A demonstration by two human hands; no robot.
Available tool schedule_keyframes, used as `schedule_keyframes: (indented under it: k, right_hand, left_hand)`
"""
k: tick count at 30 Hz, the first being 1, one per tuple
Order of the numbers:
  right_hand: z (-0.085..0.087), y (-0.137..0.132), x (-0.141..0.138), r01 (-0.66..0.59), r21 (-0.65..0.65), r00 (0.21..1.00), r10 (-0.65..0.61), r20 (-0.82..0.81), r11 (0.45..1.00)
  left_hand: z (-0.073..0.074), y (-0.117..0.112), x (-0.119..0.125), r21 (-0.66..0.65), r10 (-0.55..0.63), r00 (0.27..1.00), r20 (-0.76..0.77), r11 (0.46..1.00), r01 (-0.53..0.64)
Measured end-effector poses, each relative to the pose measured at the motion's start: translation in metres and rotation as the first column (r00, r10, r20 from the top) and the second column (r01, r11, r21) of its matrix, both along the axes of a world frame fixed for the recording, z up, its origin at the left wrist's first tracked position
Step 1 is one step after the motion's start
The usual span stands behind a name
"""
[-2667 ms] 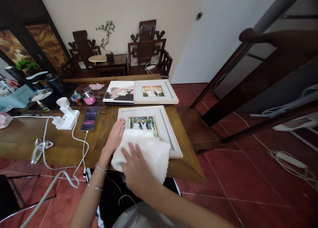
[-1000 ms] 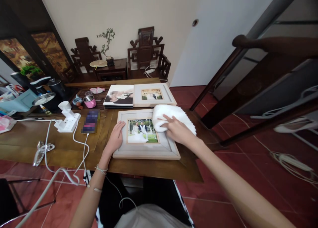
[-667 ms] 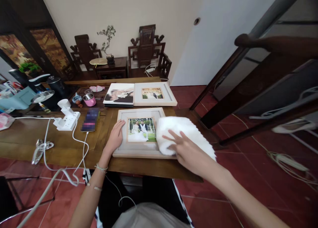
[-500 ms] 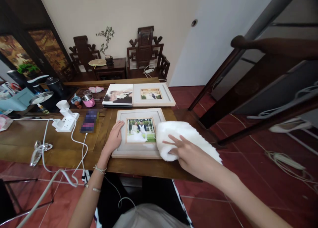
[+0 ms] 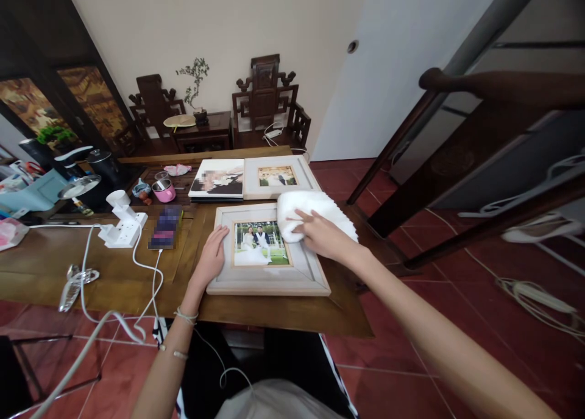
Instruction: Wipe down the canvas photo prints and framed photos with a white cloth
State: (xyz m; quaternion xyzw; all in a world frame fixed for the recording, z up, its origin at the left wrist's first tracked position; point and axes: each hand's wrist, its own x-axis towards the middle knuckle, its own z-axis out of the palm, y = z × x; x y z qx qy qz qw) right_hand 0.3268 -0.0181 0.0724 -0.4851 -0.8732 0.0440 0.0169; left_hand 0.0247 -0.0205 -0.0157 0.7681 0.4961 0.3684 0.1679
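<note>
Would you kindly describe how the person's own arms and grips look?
The left grip and right grip are ungloved. The left forearm wears a thin, pale bracelet and, farther up, a slim, silvery bangle. Nothing worn shows on the right forearm, and neither forearm has a visible sleeve.

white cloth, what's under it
The nearer picture frame runs under the white cloth; its far right corner is covered. What else lies beneath the cloth and the right hand cannot be seen.
</note>
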Motion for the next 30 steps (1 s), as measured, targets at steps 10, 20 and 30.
schedule_keyframes:
  k: [10,20,30]
  right_hand:
    - [0.031,-0.089,-0.002,-0.041,-0.191,0.999,0.047,0.023,0.981]
    - [-0.017,0.025,-0.026,0.106,0.138,0.994,-0.107,-0.001,0.985]
    - [-0.017,0.054,-0.122,-0.171,0.162,0.985,0.164,0.055,0.972]
  left_hand:
    - [-0.001,0.001,0.0,-0.01,-0.008,1.0,0.005,1.0,0.008]
    - [-0.002,0.0,0.0,-0.004,-0.007,1.0,0.013,1.0,0.007]
    - [-0.001,0.001,-0.001,0.001,-0.013,1.0,0.005,1.0,0.013]
